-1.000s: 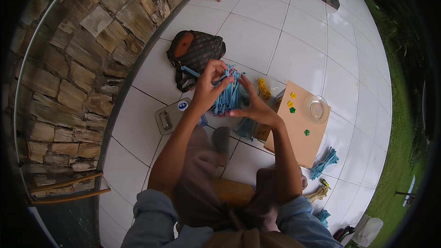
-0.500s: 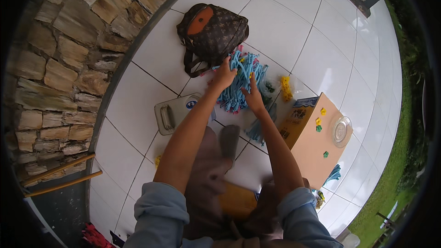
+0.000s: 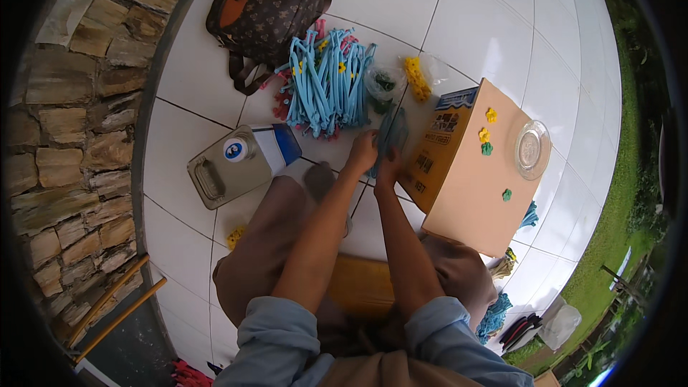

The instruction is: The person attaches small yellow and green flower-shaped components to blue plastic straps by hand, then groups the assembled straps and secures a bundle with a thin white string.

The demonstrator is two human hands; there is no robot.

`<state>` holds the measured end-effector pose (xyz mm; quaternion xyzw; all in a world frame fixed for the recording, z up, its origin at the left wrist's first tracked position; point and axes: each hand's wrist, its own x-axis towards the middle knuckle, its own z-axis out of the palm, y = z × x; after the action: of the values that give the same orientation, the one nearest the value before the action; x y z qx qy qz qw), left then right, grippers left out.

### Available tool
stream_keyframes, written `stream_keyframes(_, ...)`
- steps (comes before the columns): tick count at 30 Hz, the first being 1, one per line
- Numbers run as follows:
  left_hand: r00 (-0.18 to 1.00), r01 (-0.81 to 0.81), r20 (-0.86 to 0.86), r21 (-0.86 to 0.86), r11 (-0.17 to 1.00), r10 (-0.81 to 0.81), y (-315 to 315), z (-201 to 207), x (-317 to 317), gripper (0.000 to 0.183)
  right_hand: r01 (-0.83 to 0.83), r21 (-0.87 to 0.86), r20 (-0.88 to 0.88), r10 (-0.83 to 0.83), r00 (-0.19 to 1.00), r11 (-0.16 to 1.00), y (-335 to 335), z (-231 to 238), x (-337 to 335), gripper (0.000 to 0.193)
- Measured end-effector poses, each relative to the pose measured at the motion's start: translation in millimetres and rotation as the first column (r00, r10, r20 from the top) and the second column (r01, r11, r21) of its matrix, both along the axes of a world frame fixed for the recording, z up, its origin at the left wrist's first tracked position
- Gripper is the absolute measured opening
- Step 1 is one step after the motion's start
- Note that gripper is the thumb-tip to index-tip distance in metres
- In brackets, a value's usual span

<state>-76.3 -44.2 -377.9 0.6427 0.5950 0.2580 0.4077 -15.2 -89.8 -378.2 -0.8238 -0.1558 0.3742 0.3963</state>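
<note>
My left hand [image 3: 365, 150] and my right hand [image 3: 389, 170] are close together beside the cardboard box [image 3: 448, 147]. Between them is a clear plastic bag of blue strips [image 3: 391, 131], which both hands grip near its lower end; some fingers are hidden behind it. Just beyond lies a thick heap of light blue strips [image 3: 326, 89] with small yellow flowers on it and pink pieces at its edges. A clear bag with green pieces [image 3: 383, 82] and a bag of yellow flower pieces [image 3: 416, 77] lie right of the heap.
On the box top are a glass dish [image 3: 533, 149] and several small yellow and green flowers. A patterned brown backpack [image 3: 269, 7] stands at the far left. A lidded grey container [image 3: 228, 168] sits left of my knee, near a stone wall [image 3: 64, 115].
Both hands have left the heap of light blue strips and come nearer and to the right, onto the bag of blue strips. The view has shifted too.
</note>
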Motion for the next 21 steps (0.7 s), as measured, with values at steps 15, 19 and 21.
stream_keyframes(15, 0.887, -0.110, 0.384, -0.361, 0.926, 0.255, -40, 54, -7, 0.023, -0.263, 0.146, 0.052, 0.258, 0.965, 0.954, -7, 91, -3, 0.036)
stream_keyframes(19, 0.860, -0.065, 0.486, -0.191, 0.979, 0.152, -22, 123, 11, 0.025, -0.241, 0.307, 0.117, 0.214, 0.970, 0.921, -3, 140, 23, 0.031)
stream_keyframes(21, 0.889, -0.006, 0.456, -0.071, 0.997, 0.038, -12, 167, 19, 0.027, -0.396, 0.272, 0.341, 0.297, 0.892, 0.877, -1, 179, 39, 0.031)
